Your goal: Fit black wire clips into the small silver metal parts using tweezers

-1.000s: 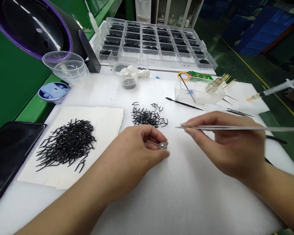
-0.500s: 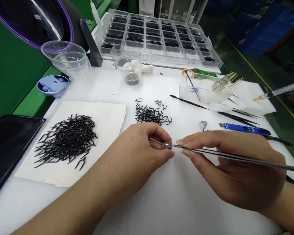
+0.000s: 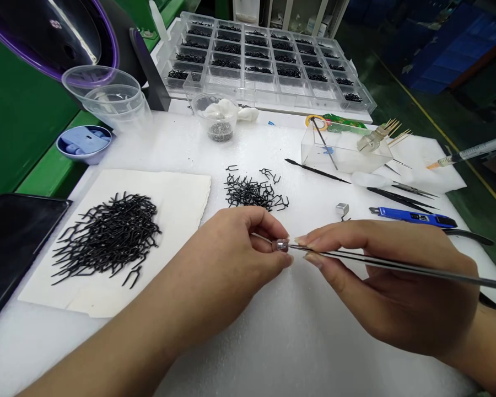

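Observation:
Between the thumb and fingers of my left hand (image 3: 235, 259) is pinched a small shiny metal block (image 3: 280, 245). My right hand (image 3: 397, 281) is closed around a pair of thin metal tweezers (image 3: 367, 259), held like a pen. Their tips meet the right side of the block; whether they grip a part there is too small to tell. Just beyond my left hand lies a small heap of bent black wire pieces (image 3: 250, 193). A bigger pile of black forked pieces (image 3: 111, 234) rests on a white paper sheet (image 3: 186, 190) to the left. Another small metal block (image 3: 343, 209) sits beyond my right hand.
At the back stands a clear compartment box (image 3: 264, 82) with black pieces. Plastic cups (image 3: 111, 102) and a blue dish (image 3: 85, 144) are at left. On the right lie a blue utility knife (image 3: 413, 216), black tweezers (image 3: 400, 199), a clear tray (image 3: 343, 157) and a syringe (image 3: 471, 150).
The view has shifted slightly, so the left-hand things sit a little further left. Both hands keep almost the same pose, with the tweezer tips still at the metal block.

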Available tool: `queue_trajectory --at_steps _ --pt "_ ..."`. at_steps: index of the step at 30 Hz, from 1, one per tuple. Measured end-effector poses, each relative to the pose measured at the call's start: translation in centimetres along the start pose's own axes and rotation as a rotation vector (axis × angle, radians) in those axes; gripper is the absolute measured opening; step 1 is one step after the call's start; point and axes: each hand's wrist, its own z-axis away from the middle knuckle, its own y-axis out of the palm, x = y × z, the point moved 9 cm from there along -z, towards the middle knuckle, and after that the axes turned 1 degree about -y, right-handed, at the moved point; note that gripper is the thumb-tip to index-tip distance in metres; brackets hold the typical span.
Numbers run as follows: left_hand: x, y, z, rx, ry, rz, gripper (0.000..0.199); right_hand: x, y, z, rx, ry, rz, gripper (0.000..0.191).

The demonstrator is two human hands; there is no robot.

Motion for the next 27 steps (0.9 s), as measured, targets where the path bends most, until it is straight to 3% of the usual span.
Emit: queue_trajectory --at_steps 27 --pt "-0.06 0.1 0.24 0.02 -0.002 0.009 0.012 0.19 0.07 -0.23 0.011 -0.017 -0.002 0.018"
